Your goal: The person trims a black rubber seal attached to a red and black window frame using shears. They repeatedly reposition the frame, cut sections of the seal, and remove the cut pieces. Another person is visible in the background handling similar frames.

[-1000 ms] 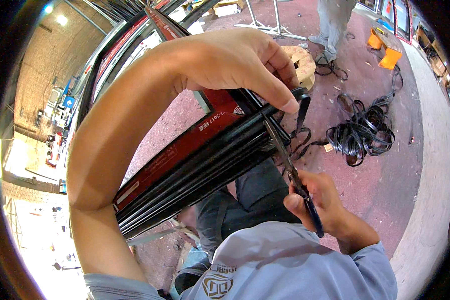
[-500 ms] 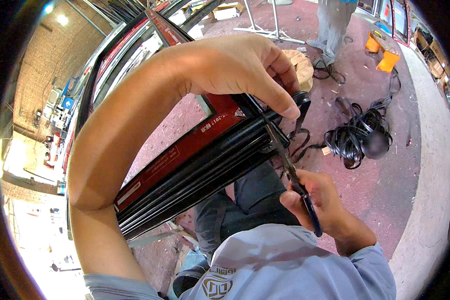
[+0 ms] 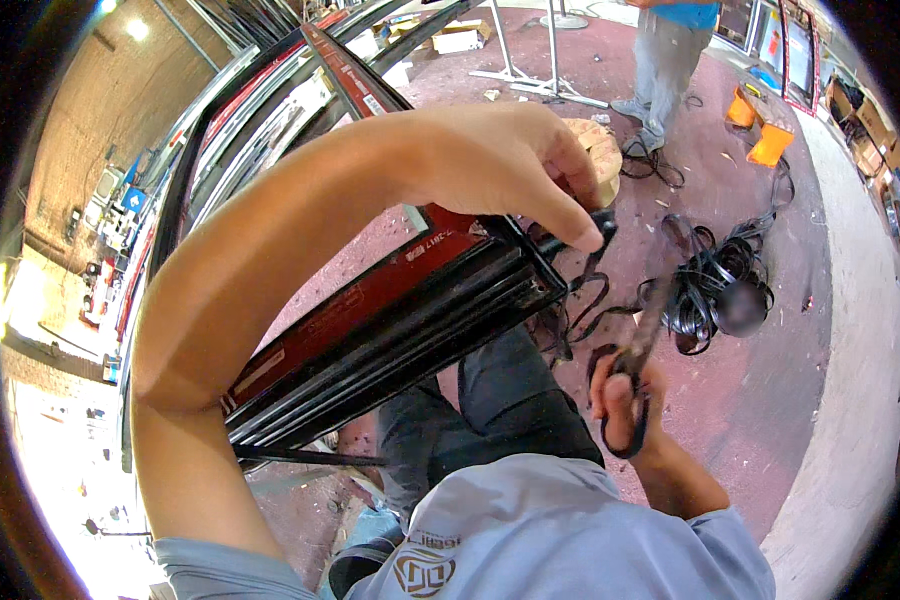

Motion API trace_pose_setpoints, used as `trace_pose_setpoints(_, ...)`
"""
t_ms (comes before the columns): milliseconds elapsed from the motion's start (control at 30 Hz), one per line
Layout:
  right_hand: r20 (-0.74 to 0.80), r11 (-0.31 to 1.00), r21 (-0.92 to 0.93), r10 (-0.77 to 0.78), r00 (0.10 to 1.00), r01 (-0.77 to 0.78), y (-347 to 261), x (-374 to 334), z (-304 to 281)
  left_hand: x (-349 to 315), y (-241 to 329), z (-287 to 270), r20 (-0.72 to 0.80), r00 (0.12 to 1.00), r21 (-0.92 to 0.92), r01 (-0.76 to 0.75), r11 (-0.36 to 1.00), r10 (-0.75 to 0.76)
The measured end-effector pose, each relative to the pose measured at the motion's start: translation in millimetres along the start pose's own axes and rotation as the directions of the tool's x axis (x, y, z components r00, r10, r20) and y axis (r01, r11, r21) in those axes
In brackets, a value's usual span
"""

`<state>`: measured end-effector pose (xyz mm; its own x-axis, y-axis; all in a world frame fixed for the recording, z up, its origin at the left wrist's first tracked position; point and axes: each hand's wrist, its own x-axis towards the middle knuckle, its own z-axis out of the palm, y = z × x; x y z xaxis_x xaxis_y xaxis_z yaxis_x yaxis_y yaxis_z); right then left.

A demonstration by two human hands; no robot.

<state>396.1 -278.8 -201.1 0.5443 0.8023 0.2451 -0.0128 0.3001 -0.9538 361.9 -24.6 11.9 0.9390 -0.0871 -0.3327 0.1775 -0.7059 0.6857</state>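
My left arm arches over a black window frame (image 3: 400, 345) with dark red film on its upper faces. At the frame's right corner, my left hand (image 3: 530, 165) pinches a black rubber strip (image 3: 599, 232) between thumb and fingers. The strip's loops (image 3: 595, 290) hang below that hand, beyond the corner. My right hand (image 3: 635, 405) holds black-handled scissors (image 3: 632, 362), its fingers through the handle loops. The blades point up and away, blurred by motion, and stand apart from the frame and the strip.
A tangled heap of black strip (image 3: 710, 280) lies on the reddish floor at right. Behind it stands an orange stool-like object (image 3: 760, 125). Another person (image 3: 665, 70) stands at the far side near a white metal stand (image 3: 553, 60). Long profiles (image 3: 355, 70) extend at the back left.
My right hand has drawn the scissors away from the frame's corner, rightward, with the blades swung to point right of it. My left hand stays at the corner, slightly lower in view.
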Motion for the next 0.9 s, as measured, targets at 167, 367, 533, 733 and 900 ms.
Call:
trace_pose_setpoints(167,-0.158,0.994,-0.069,-0.09,0.983,0.08,0,4,-10,-4,14,21,-0.112,0.961,-0.004,-0.253,0.967,0.251)
trace_pose_setpoints(367,-0.227,0.997,-0.074,-0.019,0.974,0.002,20,-5,-24,-69,35,40,-0.361,0.855,0.527,-0.143,0.838,0.373)
trace_pose_setpoints(533,-0.164,0.989,-0.11,0.08,0.983,-0.098,52,-4,-23,-157,38,102,-0.362,0.87,0.598,-0.057,0.799,0.333)
trace_pose_setpoints(733,-0.09,0.979,0.026,0.202,0.975,-0.2,72,-5,-9,-206,10,206,-0.236,0.968,0.33,0.163,0.93,-0.086)
trace_pose_setpoints(900,-0.004,0.925,-0.075,0.373,0.928,-0.372,80,2,9,-218,-66,259,-0.453,0.832,0.638,0.553,0.536,-0.319)
